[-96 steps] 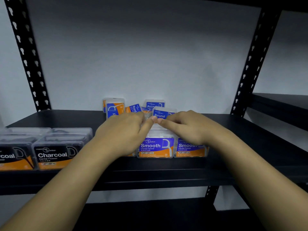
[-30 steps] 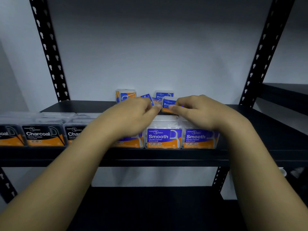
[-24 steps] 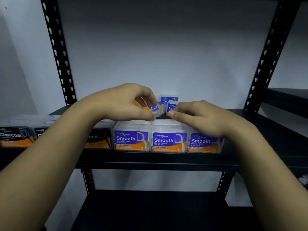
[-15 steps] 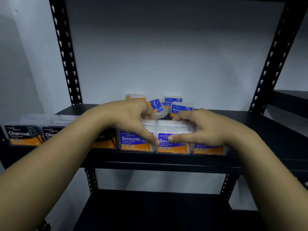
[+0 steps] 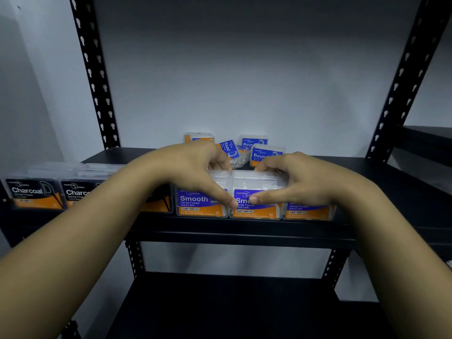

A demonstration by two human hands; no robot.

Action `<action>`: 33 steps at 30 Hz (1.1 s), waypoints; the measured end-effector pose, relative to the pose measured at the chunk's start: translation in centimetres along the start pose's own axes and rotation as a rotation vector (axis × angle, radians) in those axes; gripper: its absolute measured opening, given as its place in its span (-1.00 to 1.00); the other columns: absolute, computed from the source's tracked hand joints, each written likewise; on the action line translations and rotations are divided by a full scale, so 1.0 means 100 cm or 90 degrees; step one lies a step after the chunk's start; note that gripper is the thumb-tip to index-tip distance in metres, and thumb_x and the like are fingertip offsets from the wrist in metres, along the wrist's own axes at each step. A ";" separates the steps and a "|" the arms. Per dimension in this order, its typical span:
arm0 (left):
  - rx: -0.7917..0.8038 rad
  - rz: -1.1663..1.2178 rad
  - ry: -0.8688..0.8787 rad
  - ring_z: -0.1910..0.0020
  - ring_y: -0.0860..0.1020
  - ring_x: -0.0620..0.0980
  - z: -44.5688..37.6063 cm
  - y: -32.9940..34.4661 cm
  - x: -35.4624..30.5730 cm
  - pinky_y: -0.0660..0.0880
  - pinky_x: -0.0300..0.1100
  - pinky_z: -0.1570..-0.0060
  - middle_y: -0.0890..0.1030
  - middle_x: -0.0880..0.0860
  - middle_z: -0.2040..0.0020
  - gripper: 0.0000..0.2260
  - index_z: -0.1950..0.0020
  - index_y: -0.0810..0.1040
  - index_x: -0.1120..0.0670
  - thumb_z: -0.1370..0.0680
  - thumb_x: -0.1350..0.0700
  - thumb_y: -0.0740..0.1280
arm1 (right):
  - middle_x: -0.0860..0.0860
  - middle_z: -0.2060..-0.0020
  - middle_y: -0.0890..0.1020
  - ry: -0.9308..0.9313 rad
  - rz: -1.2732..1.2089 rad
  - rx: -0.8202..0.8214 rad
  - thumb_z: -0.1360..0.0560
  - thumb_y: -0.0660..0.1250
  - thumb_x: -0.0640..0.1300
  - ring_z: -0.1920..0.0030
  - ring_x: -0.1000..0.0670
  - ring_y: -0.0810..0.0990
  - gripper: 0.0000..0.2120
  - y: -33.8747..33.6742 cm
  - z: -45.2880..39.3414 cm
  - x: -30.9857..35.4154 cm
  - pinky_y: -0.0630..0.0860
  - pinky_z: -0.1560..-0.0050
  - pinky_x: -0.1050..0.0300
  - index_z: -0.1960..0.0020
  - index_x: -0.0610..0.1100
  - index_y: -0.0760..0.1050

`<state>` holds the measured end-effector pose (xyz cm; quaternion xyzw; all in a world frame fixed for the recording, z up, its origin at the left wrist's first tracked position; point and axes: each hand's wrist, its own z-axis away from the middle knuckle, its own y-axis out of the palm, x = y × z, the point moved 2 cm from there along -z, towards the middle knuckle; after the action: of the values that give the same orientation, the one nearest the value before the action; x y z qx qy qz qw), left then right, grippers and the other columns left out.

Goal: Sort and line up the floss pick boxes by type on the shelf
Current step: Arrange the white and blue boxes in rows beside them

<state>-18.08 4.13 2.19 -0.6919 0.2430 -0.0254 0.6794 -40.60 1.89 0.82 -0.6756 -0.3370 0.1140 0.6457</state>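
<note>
While both hands (image 5: 247, 182) grip the middle Smooth box (image 5: 255, 204) in the near row, Round boxes (image 5: 247, 149) lie jumbled far back.

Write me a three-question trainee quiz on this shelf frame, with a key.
1. True or false: the Charcoal boxes stand left of the Smooth boxes.
2. Which box do both thumbs press? A) middle Smooth box B) a Charcoal box C) a Round box
3. Fill in: the unsorted heap at the back of the shelf holds ____ boxes.

Key: 1 true; 2 A; 3 Round. The left hand and right hand grip the Smooth boxes front and back.
</note>
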 end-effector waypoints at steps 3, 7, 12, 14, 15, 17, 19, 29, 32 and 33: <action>-0.006 -0.009 -0.001 0.07 0.66 -0.18 -0.001 0.000 0.000 0.62 -0.06 -0.06 0.69 -0.16 0.03 -0.43 -0.15 0.63 -0.09 -0.23 -0.29 0.62 | 0.27 -0.04 0.65 0.003 -0.003 -0.006 -0.29 0.43 0.50 -0.02 0.24 0.62 -0.40 0.001 0.000 -0.001 0.60 -0.12 0.11 -0.20 0.20 0.56; -0.006 0.001 0.007 0.05 0.66 -0.18 -0.003 0.002 0.002 0.62 -0.06 -0.08 0.69 -0.16 0.00 -0.40 -0.17 0.62 -0.11 -0.21 -0.31 0.61 | 0.26 -0.03 0.66 0.005 -0.007 -0.005 -0.28 0.43 0.51 0.00 0.23 0.63 -0.41 0.001 0.000 -0.004 0.61 -0.10 0.09 -0.18 0.20 0.55; -0.010 0.013 0.011 0.10 0.67 -0.20 -0.004 0.004 0.003 0.63 -0.05 -0.05 0.70 -0.17 0.05 -0.40 -0.15 0.62 -0.11 -0.20 -0.31 0.61 | 0.24 -0.01 0.65 0.007 -0.005 -0.006 -0.28 0.43 0.50 0.01 0.22 0.62 -0.43 0.000 0.001 -0.004 0.61 -0.07 0.12 -0.16 0.21 0.55; -0.008 0.024 0.017 0.11 0.67 -0.20 -0.004 0.004 0.002 0.64 -0.06 -0.05 0.71 -0.16 0.05 -0.41 -0.16 0.62 -0.10 -0.22 -0.29 0.62 | 0.25 0.00 0.65 0.009 -0.007 -0.006 -0.28 0.43 0.50 0.02 0.23 0.62 -0.43 0.000 0.001 -0.004 0.61 -0.07 0.13 -0.15 0.21 0.55; -0.006 0.024 0.018 0.11 0.67 -0.20 -0.004 0.004 0.001 0.64 -0.06 -0.05 0.71 -0.16 0.04 -0.41 -0.17 0.62 -0.10 -0.23 -0.28 0.62 | 0.25 0.01 0.65 0.010 -0.007 -0.006 -0.28 0.43 0.51 0.03 0.23 0.62 -0.44 0.001 0.001 -0.004 0.61 -0.07 0.12 -0.14 0.21 0.55; -0.005 0.014 0.017 0.09 0.66 -0.21 -0.004 0.004 0.001 0.63 -0.08 -0.05 0.70 -0.15 0.02 -0.40 -0.19 0.60 -0.10 -0.23 -0.28 0.62 | 0.25 0.01 0.66 0.011 -0.008 -0.004 -0.26 0.42 0.52 0.03 0.23 0.63 -0.42 0.000 0.001 -0.003 0.61 -0.08 0.11 -0.14 0.21 0.55; -0.007 0.001 0.014 0.04 0.65 -0.20 -0.005 0.004 0.001 0.61 -0.08 -0.10 0.67 -0.17 -0.02 -0.36 -0.20 0.58 -0.12 -0.20 -0.31 0.61 | 0.25 -0.02 0.64 0.010 -0.011 -0.011 -0.23 0.41 0.54 -0.02 0.22 0.62 -0.34 -0.001 0.002 -0.003 0.60 -0.13 0.10 -0.19 0.19 0.55; -0.033 -0.015 0.031 0.01 0.61 -0.23 -0.013 0.013 -0.010 0.60 -0.08 -0.10 0.64 -0.23 -0.03 -0.26 -0.14 0.58 -0.17 -0.06 -0.49 0.50 | 0.22 -0.12 0.63 0.039 0.030 -0.048 -0.18 0.40 0.61 -0.07 0.16 0.61 -0.15 -0.002 0.020 -0.020 0.58 -0.14 0.09 -0.32 0.16 0.52; -0.040 -0.024 0.040 0.00 0.61 -0.21 -0.013 0.014 -0.013 0.59 -0.07 -0.12 0.63 -0.21 -0.05 -0.24 -0.19 0.58 -0.12 -0.10 -0.46 0.51 | 0.21 -0.05 0.64 0.034 0.032 -0.053 -0.16 0.40 0.62 0.04 0.20 0.59 -0.16 0.004 0.017 -0.024 0.52 0.04 0.17 -0.27 0.14 0.53; -0.042 -0.023 0.042 0.00 0.61 -0.21 -0.013 0.014 -0.014 0.59 -0.07 -0.12 0.63 -0.20 -0.05 -0.27 -0.19 0.58 -0.11 -0.12 -0.43 0.54 | 0.22 -0.05 0.64 0.033 0.035 -0.055 -0.16 0.40 0.61 0.04 0.20 0.59 -0.16 0.004 0.016 -0.025 0.50 0.07 0.19 -0.27 0.13 0.53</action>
<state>-20.21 3.51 1.33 -0.7169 0.2532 -0.0523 0.6475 -43.31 1.66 -0.50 -0.7143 -0.3063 0.0995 0.6213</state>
